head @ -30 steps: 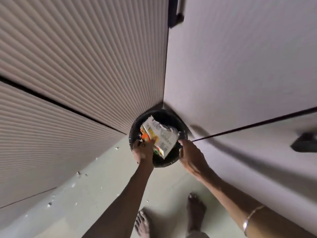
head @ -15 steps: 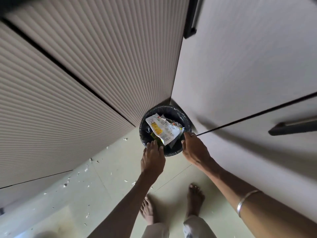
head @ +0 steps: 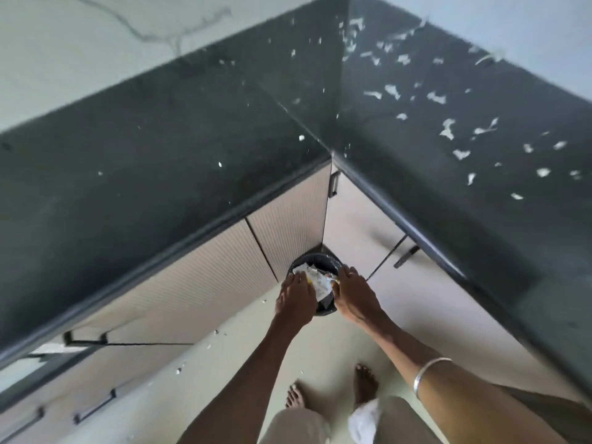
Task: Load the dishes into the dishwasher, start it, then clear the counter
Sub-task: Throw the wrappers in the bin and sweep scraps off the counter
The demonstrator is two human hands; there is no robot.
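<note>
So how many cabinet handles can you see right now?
5: a vertical handle at the corner, an angled one right of the black bin, and three dark bars lower left. Others may be hidden under the counter.

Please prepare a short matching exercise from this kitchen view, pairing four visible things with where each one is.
Things:
1. bin
2. bangle
3. white scraps
4. printed wrapper

Places:
A. scattered on the dark counter
B. on the floor in the cabinet corner
C. on the right forearm
D. in the top of the bin, between the left hand and right hand

Pairs: 1-B, 2-C, 3-A, 4-D
</note>
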